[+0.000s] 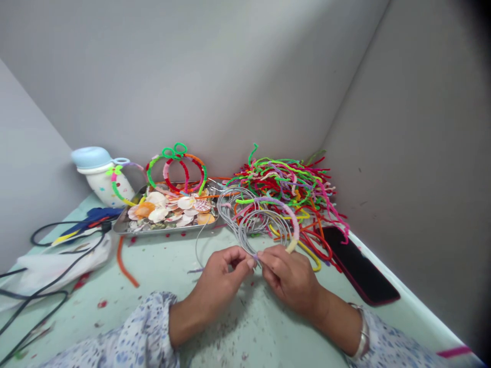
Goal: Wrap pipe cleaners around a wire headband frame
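Observation:
My left hand (220, 281) is closed in a pinch, thumb against fingers, at a small purple piece of pipe cleaner (255, 257). Close beside it, my right hand (291, 278) pinches the same spot, fingertips nearly touching the left ones. From behind the right hand rises a curved band wrapped in pipe cleaner (294, 225), pale yellow, pink, lilac and green along its length. A thin bare wire (197, 243) arcs up on the left side of my left hand. Coils of grey wire (245, 230) lie just beyond my fingers.
Behind are a metal tray (169, 232) of seashells (157, 214), finished-looking coloured hoops (176, 168) and a pile of pipe cleaners (284, 179). A phone (360, 268) lies at right. At left are a bottle (103, 176), black cables (42, 291) and a plastic bag (72, 260).

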{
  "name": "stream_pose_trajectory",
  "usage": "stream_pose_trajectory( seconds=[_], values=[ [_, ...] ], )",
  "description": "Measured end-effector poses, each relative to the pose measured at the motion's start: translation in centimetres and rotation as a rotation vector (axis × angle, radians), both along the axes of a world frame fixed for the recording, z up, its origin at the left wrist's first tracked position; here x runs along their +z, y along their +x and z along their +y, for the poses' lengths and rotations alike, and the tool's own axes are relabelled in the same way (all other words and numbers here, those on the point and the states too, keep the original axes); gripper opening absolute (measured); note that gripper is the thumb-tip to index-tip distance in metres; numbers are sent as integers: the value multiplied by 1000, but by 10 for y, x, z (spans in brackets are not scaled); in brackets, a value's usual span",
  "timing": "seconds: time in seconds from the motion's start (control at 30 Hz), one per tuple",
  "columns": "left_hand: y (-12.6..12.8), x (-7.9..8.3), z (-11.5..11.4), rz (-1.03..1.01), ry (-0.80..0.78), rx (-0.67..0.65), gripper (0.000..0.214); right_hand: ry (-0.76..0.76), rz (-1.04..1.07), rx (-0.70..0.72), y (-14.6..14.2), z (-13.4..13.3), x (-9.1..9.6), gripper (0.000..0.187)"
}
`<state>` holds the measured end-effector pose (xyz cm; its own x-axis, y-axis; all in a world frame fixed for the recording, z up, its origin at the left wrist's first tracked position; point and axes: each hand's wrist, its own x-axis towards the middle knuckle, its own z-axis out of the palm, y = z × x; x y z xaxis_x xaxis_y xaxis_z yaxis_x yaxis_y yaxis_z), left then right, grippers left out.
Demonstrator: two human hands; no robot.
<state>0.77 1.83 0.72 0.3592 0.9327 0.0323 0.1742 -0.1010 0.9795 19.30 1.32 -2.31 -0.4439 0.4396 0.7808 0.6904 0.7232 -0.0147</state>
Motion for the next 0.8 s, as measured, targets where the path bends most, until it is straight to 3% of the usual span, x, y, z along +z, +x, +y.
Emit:
stream_pose_trajectory(
  seconds=[0.13,0.27,0.33,0.43,0.47,0.53,0.63,0.7,0.8],
  values=[
    [0,-3,2,8,1,6,24,-8,-49,6,1,0,0,27],
    [0,-1,2,69,60,-3,23,-60,72,-1,-1,1,-1,23],
    [-2,3,-2,104,217,47,16,-128,183,-14,-2,2,-2,18],
    [-6,8,-13,111,618,117,16,-227,332,-75,-1,4,-4,13],
    [-6,8,-17,105,722,63,20,-253,375,-102,0,4,-5,13],
    [-6,6,-24,152,845,-165,23,-298,445,-142,0,4,-6,12],
    [-3,-2,-24,411,866,-443,15,-339,503,-133,1,2,-6,12],
    [-2,-10,-17,468,864,-402,14,-339,509,-100,0,-1,-4,12],
    [-6,-16,-4,420,907,-149,19,-321,497,-41,-2,-3,0,11]
  ],
)
